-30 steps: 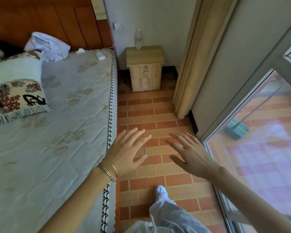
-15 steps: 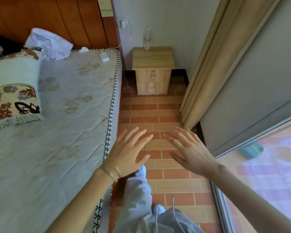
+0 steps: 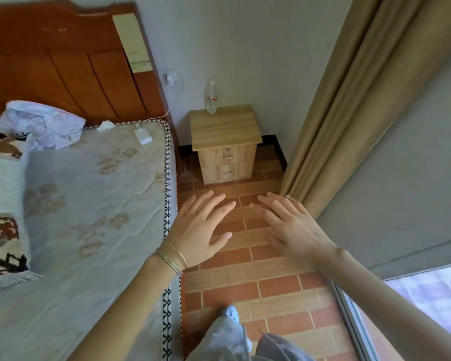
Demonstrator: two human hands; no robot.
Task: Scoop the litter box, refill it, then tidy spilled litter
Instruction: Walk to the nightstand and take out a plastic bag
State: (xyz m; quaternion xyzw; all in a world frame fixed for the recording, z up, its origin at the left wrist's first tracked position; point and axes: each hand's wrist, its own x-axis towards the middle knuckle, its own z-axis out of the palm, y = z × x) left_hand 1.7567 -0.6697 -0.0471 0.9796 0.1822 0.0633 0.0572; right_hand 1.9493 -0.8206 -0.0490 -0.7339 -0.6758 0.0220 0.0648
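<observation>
Item 1: left hand (image 3: 201, 230), raised palm-down over the brick-tile floor (image 3: 245, 290), just beside the bed (image 3: 89, 204); fingers (image 3: 206, 204) straight and spread wide, gripping nothing, touching nothing; thin bangles (image 3: 172, 259) at the wrist

Item 2: right hand (image 3: 294, 230), level with the left, near it but apart; fingers straight, fanned out, empty

Posture, as judged: both hands kept free and forward in the aisle between bed and glass door (image 3: 427, 295), nothing yet taken up

Item 3: nightstand (image 3: 227, 144), set against the far wall; clear bottle (image 3: 211, 97) upright at its back edge

Item 4: curtain (image 3: 349, 113), hanging bunched at right, leaving the glass uncovered

Item 5: litter box, not in view; scooping judged not yet begun
</observation>
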